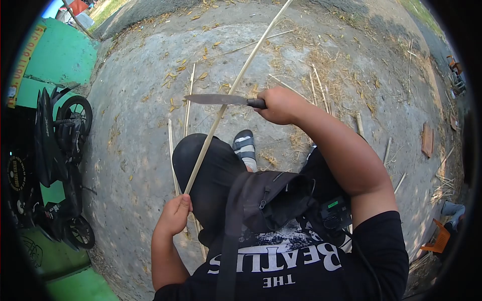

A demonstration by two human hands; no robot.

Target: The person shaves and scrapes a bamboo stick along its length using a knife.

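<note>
A long, pale strip of split bamboo (211, 131) slants across my front, from low by my left knee up past the top edge of the view. Its near end is pinched in my left hand (175, 214), thumb pressed along it. Fingers wrapped, my right hand (279, 105) grips the dark handle of a big knife (213, 99) like a machete. The broad blade points left and crosses the strip around its middle. Whether its edge bites into the bamboo, I cannot tell.
More bamboo strips (189, 100) lie on the grey concrete ground (135, 100) among shavings and dry leaves. A parked motorcycle (57, 165) stands at left by a green wall (63, 52). A brick-coloured block (427, 140) and an orange chair (437, 240) are at right.
</note>
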